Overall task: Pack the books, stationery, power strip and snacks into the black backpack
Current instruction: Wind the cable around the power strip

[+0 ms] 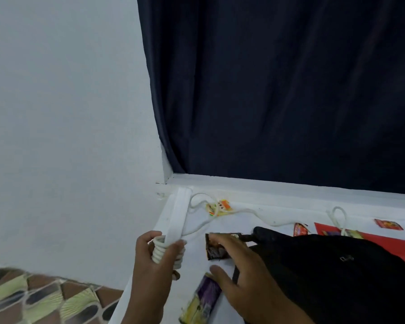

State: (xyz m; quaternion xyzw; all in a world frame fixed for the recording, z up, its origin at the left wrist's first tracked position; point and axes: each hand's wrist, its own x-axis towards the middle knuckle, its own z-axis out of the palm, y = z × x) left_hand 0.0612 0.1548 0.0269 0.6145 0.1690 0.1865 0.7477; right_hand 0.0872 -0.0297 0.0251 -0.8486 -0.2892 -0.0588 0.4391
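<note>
My left hand (158, 260) grips the white power strip (178, 213) at its near end, with several turns of its white cord wound around it. The remaining cord (262, 217) trails right across the white table (278, 204). My right hand (241, 272) hovers with fingers spread over a brown snack packet (214, 249), fingertips touching it. The black backpack (325, 272) lies at the right, against my right hand. A purple and yellow snack packet (201, 300) lies below my right hand. A red book (384, 244) shows partly from behind the backpack.
An orange and yellow packet (220, 206) lies under the cord near the far edge. Small red packets (299, 229) (388, 224) sit further right. A dark curtain (278, 90) hangs behind the table, a white wall (68, 113) stands left, and a patterned floor (45, 298) shows lower left.
</note>
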